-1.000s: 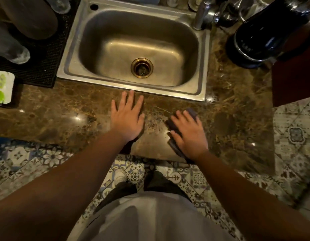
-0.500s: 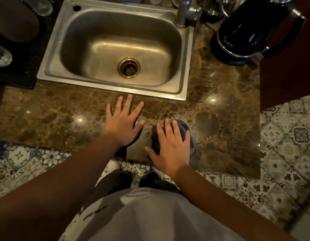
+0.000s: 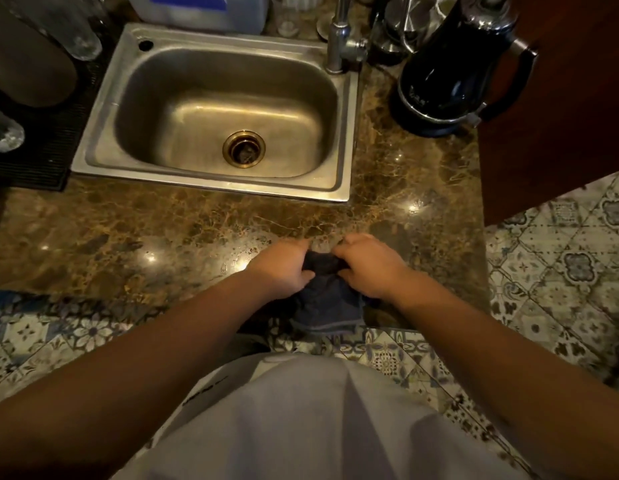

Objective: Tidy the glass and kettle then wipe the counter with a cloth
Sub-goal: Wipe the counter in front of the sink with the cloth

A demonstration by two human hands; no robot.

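A dark blue cloth (image 3: 327,303) lies bunched at the front edge of the brown marble counter (image 3: 128,233), its lower part hanging over the edge. My left hand (image 3: 284,268) grips its left side and my right hand (image 3: 368,265) grips its right side, fingers curled into the fabric. The black kettle (image 3: 450,71) stands on its base at the back right of the counter, handle pointing right. Clear glasses (image 3: 76,32) stand upside down on the black drying mat (image 3: 55,133) at the left.
A steel sink (image 3: 107,109) with a brass drain sits in the middle, the tap (image 3: 339,39) at its back right corner. A plastic container (image 3: 204,12) and small items stand behind the sink. A dark wooden panel (image 3: 561,116) borders the counter's right. Patterned tiles cover the floor.
My left hand lifted off the counter and moved right onto the cloth. Both hands went from flat to gripping the cloth, bunching it at the counter's front edge.
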